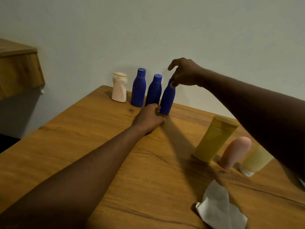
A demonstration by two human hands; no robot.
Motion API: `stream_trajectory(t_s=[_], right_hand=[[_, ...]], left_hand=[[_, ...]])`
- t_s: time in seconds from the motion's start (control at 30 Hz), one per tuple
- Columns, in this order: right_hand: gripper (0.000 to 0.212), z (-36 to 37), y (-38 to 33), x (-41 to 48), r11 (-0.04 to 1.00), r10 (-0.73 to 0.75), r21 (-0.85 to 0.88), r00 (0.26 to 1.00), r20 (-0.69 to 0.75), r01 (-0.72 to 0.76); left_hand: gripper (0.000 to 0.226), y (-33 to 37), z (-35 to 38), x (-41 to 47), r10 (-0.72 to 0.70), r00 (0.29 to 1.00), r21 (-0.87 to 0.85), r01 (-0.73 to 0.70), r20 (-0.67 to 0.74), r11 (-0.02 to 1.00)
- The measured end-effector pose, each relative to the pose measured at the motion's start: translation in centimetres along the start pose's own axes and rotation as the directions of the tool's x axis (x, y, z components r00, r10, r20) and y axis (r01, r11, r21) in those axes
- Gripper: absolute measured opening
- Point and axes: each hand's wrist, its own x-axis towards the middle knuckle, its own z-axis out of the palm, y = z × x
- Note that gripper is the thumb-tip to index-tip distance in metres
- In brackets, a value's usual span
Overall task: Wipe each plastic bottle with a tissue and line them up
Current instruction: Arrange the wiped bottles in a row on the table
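Along the table's far edge by the wall stand a white bottle (119, 88) and three blue bottles in a row: left (139, 88), middle (154, 90), right (168, 100). My right hand (184, 74) pinches the cap of the right blue bottle from above. Resting on the tabletop, my left hand (149, 119) has its fingers curled against the bases of the middle and right blue bottles. A crumpled white tissue (217, 207) lies near the front right. A yellow bottle (214, 139), a pink bottle (235, 152) and a pale yellow bottle (255, 160) stand at the right.
The wooden table (82, 146) ends at a pale wall behind the row. A wooden shelf or cabinet corner (18, 68) sticks out at the upper left. A small teal object (302, 181) shows at the right edge.
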Motion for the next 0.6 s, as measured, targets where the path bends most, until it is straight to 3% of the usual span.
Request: stream_trajectory(t_s=[0.27, 0.6], right_hand=[[0.066, 0.03, -0.02, 0.19, 1.000, 0.003, 0.013, 1.000, 0.002, -0.003], [0.065, -0.13, 0.08, -0.28, 0.999, 0.021, 0.034, 1.000, -0.001, -0.021]], left_hand=[[0.069, -0.09, 0.02, 0.15, -0.004, 1.000, 0.023, 0.004, 0.002, 1.000], [0.056, 0.06, -0.10, -0.03, 0.010, 1.000, 0.044, -0.010, -0.002, 0.999]])
